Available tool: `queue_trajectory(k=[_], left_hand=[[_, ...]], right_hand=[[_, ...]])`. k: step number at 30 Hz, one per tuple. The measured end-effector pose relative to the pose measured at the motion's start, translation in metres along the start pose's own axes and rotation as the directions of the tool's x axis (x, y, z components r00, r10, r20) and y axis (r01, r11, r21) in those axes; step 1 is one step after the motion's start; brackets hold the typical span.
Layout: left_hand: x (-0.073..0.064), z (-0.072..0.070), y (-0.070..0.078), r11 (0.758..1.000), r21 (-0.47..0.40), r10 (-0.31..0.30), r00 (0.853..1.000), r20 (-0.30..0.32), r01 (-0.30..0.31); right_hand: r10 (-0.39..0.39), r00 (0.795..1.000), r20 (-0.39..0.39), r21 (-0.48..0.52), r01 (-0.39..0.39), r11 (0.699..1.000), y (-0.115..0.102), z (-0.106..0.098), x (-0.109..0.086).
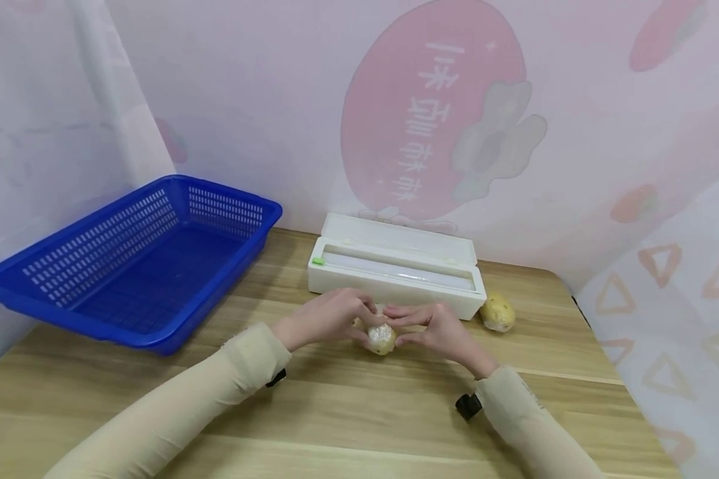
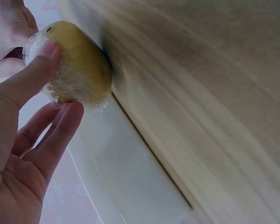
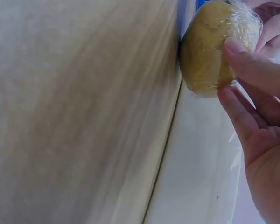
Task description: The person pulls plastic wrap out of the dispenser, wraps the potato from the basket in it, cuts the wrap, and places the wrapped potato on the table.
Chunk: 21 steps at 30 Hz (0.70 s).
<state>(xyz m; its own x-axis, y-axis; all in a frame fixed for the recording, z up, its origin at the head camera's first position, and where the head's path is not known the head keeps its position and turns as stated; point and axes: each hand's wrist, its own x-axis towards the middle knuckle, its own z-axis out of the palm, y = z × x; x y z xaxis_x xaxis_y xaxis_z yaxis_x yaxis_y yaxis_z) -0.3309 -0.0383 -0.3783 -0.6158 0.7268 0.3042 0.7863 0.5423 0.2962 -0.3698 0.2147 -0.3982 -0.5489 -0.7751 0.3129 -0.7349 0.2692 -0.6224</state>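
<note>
Between my two hands is a yellow potato (image 1: 381,340) with crinkled cling film (image 2: 67,84) over its upper part, standing at the wooden table in front of a white box. My left hand (image 1: 335,319) holds it from the left; in the left wrist view, the thumb presses the film and the fingertips lie at the potato's edge. From the other side my right hand (image 1: 437,330) pinches it, thumb on the film and fingers beneath, as the right wrist view shows. The film looks gathered on top, where the fingers of both hands meet.
Behind the hands stands a white cling film box (image 1: 395,289), lid raised, a roll inside and a green piece at its left end. A second wrapped potato (image 1: 498,314) sits by its right end. A large blue basket (image 1: 150,332) occupies the left of the table (image 1: 347,419).
</note>
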Motion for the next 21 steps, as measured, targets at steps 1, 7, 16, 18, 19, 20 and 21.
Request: queue_trajectory(k=[1,7,16,18,19,20,21], left_hand=[[-0.001,0.0,0.0,1.0,0.004,0.002,1.0,-0.001,-0.002],[-0.009,-0.001,0.001,0.998,0.054,-0.037,0.999,0.015,0.037],[-0.017,-0.001,0.001,0.985,0.15,-0.09,0.996,0.009,0.087],[-0.019,0.0,0.001,0.983,0.156,-0.102,0.995,0.015,0.098],[-0.02,0.0,0.001,0.982,0.157,-0.105,0.994,0.017,0.101],[-0.02,0.001,0.001,0.983,0.153,-0.105,0.994,0.019,0.101],[-0.021,0.001,0.002,0.984,0.148,-0.103,0.994,0.02,0.099]], right_hand=[[-0.001,1.0,-0.001,-0.004,0.001,1.0,-0.001,0.0,0.0],[-0.007,1.0,0.004,-0.06,0.007,0.998,-0.004,-0.002,-0.002],[-0.099,0.995,-0.012,-0.167,0.096,0.981,-0.008,-0.001,-0.008],[-0.124,0.992,-0.007,-0.186,0.121,0.975,-0.011,0.0,-0.009],[-0.134,0.991,0.002,-0.192,0.132,0.972,-0.011,0.001,-0.01],[-0.142,0.99,0.016,-0.197,0.142,0.97,-0.013,0.001,-0.01],[-0.145,0.989,0.03,-0.202,0.148,0.968,-0.014,0.002,-0.01]])
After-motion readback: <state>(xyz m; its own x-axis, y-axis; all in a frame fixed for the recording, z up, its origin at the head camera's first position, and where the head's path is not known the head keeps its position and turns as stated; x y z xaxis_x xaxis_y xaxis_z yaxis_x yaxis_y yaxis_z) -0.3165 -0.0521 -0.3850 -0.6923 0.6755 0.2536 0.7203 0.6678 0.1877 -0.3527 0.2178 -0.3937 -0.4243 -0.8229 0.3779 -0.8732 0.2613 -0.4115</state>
